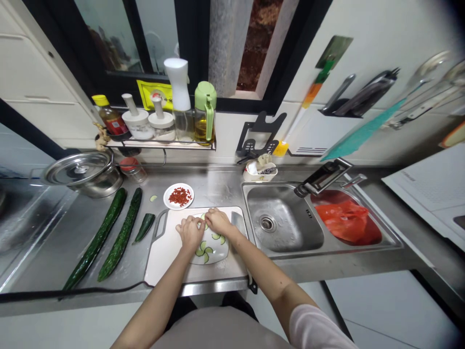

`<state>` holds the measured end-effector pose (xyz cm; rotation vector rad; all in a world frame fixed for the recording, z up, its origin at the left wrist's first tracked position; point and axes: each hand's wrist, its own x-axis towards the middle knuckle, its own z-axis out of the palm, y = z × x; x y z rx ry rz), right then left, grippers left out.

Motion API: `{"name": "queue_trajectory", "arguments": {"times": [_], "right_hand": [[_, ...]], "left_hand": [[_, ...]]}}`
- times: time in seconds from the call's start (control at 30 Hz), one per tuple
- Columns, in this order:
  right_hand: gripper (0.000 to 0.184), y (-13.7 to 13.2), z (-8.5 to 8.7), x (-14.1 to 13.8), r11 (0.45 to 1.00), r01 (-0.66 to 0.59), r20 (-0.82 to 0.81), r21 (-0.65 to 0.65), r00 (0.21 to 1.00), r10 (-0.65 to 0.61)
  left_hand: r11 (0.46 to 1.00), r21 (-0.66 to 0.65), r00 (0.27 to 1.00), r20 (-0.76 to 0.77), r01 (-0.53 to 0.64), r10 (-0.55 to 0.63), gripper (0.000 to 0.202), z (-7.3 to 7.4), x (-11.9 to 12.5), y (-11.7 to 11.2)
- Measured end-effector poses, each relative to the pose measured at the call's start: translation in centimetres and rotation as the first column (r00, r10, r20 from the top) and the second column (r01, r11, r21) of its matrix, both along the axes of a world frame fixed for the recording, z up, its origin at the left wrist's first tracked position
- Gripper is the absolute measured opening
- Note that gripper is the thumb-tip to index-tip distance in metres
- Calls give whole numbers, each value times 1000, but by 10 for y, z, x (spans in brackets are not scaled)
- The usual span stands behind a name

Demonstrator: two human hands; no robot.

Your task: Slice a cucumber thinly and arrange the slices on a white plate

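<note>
My left hand [190, 231] and my right hand [217, 221] meet over the far edge of a white plate [220, 251] that sits on a white cutting board [165, 257]. Green cucumber slices [204, 251] lie in a pattern on the plate. Both hands have their fingers curled and pinched together at the plate's rim; what they hold is hidden by the fingers. A knife blade [239, 222] lies on the board just right of my right hand.
Two whole cucumbers [97, 238] [121, 235] and a cut cucumber end [145, 227] lie left of the board. A small dish of red bits [178, 196] stands behind it. A steel pot [84, 173] is far left, the sink [283, 220] with a red bag [345, 220] right.
</note>
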<state>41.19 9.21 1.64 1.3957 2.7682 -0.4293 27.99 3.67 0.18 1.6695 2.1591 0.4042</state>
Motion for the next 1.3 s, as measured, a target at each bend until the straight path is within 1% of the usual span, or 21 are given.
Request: {"name": "queue_trajectory", "arguments": {"times": [0.3, 0.5, 0.7, 1.07, 1.17, 1.3], "right_hand": [[25, 0, -1, -1, 1000, 15, 15, -18, 1000, -15], [26, 0, -6, -1, 999, 39, -13, -31, 999, -39], [23, 1, -8, -1, 999, 42, -28, -23, 999, -43], [22, -2, -11, 0, 995, 86, -53, -50, 995, -88], [22, -3, -10, 0, 994, 97, -58, -59, 993, -101], [23, -5, -4, 2, 990, 130, -77, -60, 988, -135]], "left_hand": [[1000, -15, 1000, -16, -9, 9, 25, 1, 1, 8], [1000, -12, 1000, -30, 6, -6, 26, 3, 2, 7], [1000, -18, 999, -32, -1, 0, 23, 3, 2, 8], [1000, -13, 1000, -27, 3, -3, 22, 0, 2, 8], [1000, -10, 1000, -21, -1, 1, 22, -1, 1, 8], [1000, -5, 1000, 0, -21, 21, 21, -1, -1, 7]]}}
